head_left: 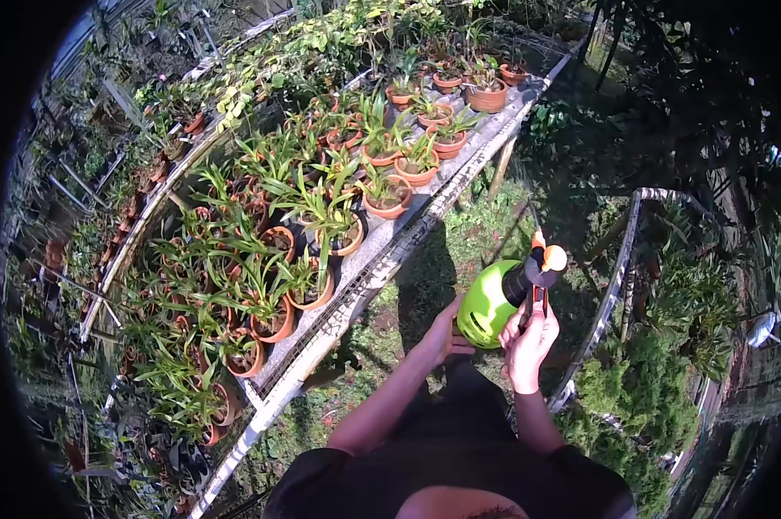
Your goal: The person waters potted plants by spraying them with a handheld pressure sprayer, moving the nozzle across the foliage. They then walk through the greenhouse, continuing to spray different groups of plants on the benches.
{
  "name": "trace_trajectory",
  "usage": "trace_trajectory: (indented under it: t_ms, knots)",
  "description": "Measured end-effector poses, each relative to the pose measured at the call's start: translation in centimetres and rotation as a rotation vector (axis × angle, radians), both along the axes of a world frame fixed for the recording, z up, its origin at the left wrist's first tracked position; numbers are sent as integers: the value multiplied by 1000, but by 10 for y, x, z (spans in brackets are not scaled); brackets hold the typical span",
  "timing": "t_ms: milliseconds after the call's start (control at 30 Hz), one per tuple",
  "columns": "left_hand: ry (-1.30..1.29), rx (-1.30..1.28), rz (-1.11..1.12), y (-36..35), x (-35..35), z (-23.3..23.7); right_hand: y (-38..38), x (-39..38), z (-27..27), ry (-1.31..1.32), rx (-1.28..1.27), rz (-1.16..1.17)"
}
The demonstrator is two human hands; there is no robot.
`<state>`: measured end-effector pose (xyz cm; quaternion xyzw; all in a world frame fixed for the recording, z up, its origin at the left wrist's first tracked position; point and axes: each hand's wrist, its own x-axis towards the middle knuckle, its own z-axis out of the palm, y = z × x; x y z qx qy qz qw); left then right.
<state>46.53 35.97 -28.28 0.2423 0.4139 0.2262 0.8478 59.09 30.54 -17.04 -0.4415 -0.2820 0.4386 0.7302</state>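
A bright green spray bottle (487, 304) with a black and orange pump head (546, 259) is held tilted in front of my body, its nozzle pointing away from me. My left hand (447, 332) supports the lower end of the bottle, fingers curled around its underside. Around the handle and trigger, just below the pump head, my right hand (531, 344) is closed. Part of the fingers of both hands is hidden by the bottle.
To the left runs a long bench (382, 268) crowded with plants in terracotta pots (388, 199). A pale curved rail (620, 268) borders leafy plants (641, 389) on the right. Grass (486, 216) covers the ground between them.
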Motion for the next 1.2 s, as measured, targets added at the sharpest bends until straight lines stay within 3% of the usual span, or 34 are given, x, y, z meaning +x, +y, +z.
trace_trajectory:
  t_ms: [233,433,600,900,1200]
  knots:
    - [-106,-122,-30,52,72,-21,53,78,-23,-77,21,26]
    - [-91,-241,-31,128,124,-32,116,160,-39,99,-140,130]
    - [-102,-226,-46,173,188,-35,168,220,-35,-43,-41,156]
    - [-68,-233,-165,256,308,-29,242,311,-22,-33,-164,-17]
    - [-51,-235,-320,369,397,-56,348,400,-42,-134,-148,91]
